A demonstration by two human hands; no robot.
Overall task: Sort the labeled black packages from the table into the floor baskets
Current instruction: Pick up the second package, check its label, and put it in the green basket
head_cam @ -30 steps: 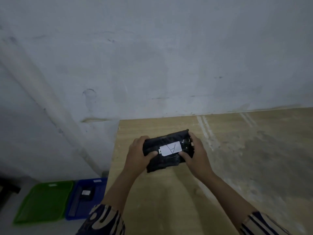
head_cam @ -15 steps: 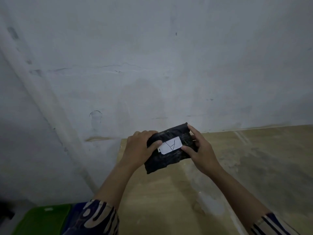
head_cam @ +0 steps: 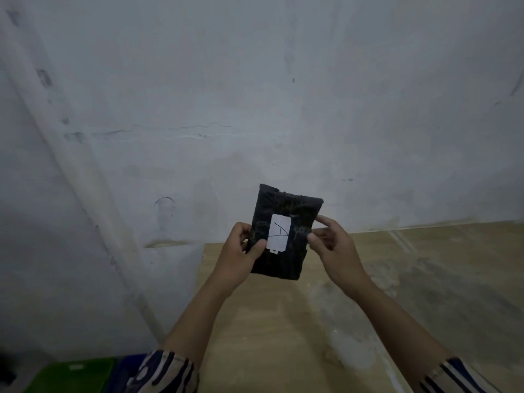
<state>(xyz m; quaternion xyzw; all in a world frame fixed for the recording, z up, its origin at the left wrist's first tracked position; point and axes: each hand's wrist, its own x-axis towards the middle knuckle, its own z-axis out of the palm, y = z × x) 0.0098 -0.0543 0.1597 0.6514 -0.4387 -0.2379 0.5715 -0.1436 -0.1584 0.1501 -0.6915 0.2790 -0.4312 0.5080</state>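
A black package [head_cam: 283,205] with a white label marked with a hand-drawn letter is held upright in the air above the far left corner of the wooden table [head_cam: 354,307]. My left hand [head_cam: 241,253] grips its left edge, thumb pressed on the front beside the label. My right hand [head_cam: 334,248] touches the right edge with thumb and fingertips. On the floor at the bottom left, a green basket [head_cam: 71,375] and a sliver of a blue basket [head_cam: 124,373] peek out, mostly hidden by my left sleeve.
A pale grey wall fills the upper half of the view. A pale pipe [head_cam: 85,194] runs slantwise down it at the left. The table's left edge drops to the floor beside the baskets.
The package has been lifted off the table and turned from lying sideways to standing upright. The view has tilted up, so the baskets have slid toward the bottom edge.
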